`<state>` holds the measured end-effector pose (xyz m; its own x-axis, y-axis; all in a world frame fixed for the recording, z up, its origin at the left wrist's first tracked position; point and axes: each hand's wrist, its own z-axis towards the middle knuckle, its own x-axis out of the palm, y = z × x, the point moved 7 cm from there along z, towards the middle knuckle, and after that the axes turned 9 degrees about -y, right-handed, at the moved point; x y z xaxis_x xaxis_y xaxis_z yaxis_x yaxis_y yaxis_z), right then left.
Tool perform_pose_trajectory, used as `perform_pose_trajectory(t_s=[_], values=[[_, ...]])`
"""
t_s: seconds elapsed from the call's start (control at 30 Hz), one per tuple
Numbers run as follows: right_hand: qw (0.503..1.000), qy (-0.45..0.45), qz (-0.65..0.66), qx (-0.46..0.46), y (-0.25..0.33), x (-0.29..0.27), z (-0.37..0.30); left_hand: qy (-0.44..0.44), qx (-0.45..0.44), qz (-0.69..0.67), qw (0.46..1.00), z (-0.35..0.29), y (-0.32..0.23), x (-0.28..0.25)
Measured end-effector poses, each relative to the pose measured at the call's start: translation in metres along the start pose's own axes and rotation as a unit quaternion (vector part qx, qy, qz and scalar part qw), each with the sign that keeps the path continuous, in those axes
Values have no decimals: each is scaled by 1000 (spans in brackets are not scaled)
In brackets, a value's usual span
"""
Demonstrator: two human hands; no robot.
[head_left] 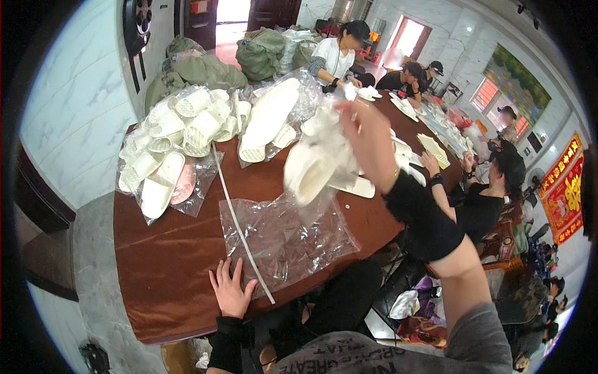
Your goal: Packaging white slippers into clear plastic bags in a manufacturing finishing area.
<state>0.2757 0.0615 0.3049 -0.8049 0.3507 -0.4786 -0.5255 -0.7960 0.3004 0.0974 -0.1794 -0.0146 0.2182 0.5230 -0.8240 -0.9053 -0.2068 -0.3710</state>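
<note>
My left hand point(233, 290) lies on the brown-covered table point(162, 249) with its fingers spread, touching the near corner of a flat clear plastic bag point(293, 240). Beside it a thin white strip point(233, 215) runs across the table and over the bag's left part. My right hand point(369, 140) is raised above the table and smeared by motion; its grip cannot be made out. Just left of it, a white slipper point(308, 174) with clear plastic around it is also blurred, over the bag's far edge. Another white slipper point(354, 186) lies below my right hand.
Bagged white slippers point(193, 118) are heaped at the far left, with a pink piece point(184, 184) among them. A long white slipper point(271, 118) lies on plastic nearby. Green sacks point(261, 53) stand behind. Co-workers point(339, 56) sit or stand along the table's far and right sides.
</note>
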Motion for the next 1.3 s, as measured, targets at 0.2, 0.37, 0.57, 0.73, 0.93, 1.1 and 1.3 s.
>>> perform_pose_trajectory(t_s=[0.2,0.37,0.57,0.73,0.93,1.1,1.3], values=[[853,502,144,-13,-35,30,-139,-44,-10,-129,991,30,-5,-27],[800,370,299,365,-107,24,-154,46,103,-121,986,90,-22,-12],[926,205,145,282,-201,65,-142,74,12,-4,997,92,22,58],[934,352,36,47,-178,145,-160,45,24,57,997,83,26,72],[781,625,18,14,-137,208,-207,38,19,70,997,82,26,69],[828,505,202,140,-152,196,-206,22,13,76,997,83,26,71],[877,287,214,321,-163,121,-185,28,28,114,993,78,35,71]])
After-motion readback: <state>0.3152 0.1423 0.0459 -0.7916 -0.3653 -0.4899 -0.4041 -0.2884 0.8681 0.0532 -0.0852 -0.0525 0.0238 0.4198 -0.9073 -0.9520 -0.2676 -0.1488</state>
